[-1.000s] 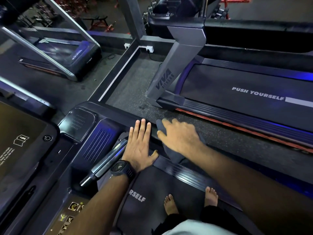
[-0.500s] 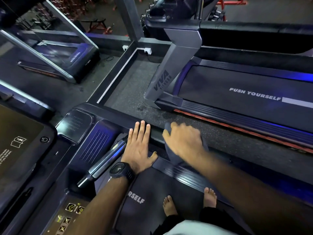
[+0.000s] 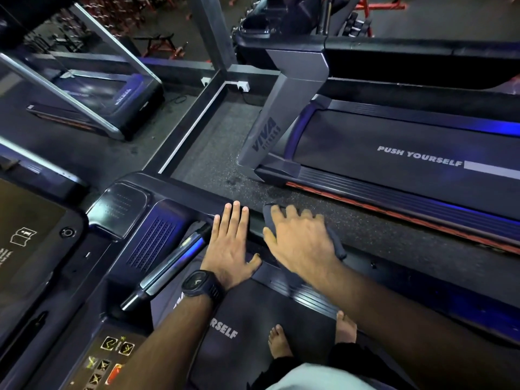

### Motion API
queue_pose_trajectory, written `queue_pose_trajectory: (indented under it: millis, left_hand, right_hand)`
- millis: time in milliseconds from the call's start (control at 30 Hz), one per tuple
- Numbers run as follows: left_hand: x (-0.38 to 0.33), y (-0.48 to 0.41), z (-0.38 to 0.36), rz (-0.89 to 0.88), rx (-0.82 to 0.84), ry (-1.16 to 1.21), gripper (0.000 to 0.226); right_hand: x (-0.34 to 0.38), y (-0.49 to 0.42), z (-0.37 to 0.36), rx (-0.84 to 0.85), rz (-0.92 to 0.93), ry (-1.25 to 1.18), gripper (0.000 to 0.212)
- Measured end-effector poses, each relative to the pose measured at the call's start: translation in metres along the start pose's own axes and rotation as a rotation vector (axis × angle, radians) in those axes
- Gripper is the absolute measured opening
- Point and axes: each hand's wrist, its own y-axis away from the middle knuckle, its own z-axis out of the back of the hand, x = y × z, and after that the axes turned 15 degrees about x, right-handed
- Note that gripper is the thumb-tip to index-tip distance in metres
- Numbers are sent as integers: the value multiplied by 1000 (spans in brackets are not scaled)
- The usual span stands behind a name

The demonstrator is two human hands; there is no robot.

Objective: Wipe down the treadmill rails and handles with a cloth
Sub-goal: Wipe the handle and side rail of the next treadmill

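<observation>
Head view, right hand (image 3: 301, 243) spread on dark soft cloth (image 3: 337, 246), ribbed rail (image 3: 304, 294)

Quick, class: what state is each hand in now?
Left hand: open, flat on the rail.
Right hand: open, pressing the cloth on the rail.

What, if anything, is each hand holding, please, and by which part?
Nothing is gripped: the right hand presses flat on the middle of the cloth; the left hand lies flat, empty.
</observation>
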Motion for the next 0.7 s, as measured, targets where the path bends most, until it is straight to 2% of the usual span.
queue_pose_trajectory:
  millis: [33, 133, 167, 233, 333, 367, 433, 500, 533, 600, 633, 700]
  left_hand:
    - [-1, 0, 0, 1, -4, 6, 105]
    - [-4, 1, -1, -2, -12, 16, 104]
    - [-5, 2, -1, -5, -10, 17, 104]
    - [-7, 3, -2, -4, -5, 7, 105]
    - [-9, 2, -2, 4, -11, 11, 105]
    - [-10, 2, -3, 6, -13, 20, 105]
    - [-12, 2, -2, 11, -11, 35, 105]
    - [-15, 3, -3, 12, -15, 41, 105]
    - [-16, 3, -3, 11, -21, 42, 105]
    - [-17, 4, -4, 9, -25, 39, 105]
    - [-18, 3, -4, 12, -26, 40, 105]
    - [-22, 3, -5, 20, -30, 47, 104]
  right_hand:
    - [-5, -9, 5, -2, 27, -74, 55]
    - [-21, -28, 17, 168, -30, -358, 52]
    - [-23, -23, 15, 169, -62, -356, 53]
    - [-18, -7, 4, 46, -105, -184, 55]
    - [-9, 8, -5, 13, -7, 1, 58]
    - [-11, 2, -3, 11, 38, -17, 57]
    - [-21, -18, 8, 63, 66, -209, 51]
    - [-31, -28, 13, 186, -16, -377, 51]
    - [-32, -23, 11, 183, -54, -378, 52]
    - [-25, -3, -1, 55, -80, -178, 54]
    - [-20, 10, -5, 44, -69, -59, 56]
    - [-19, 17, -7, 32, -4, 8, 58]
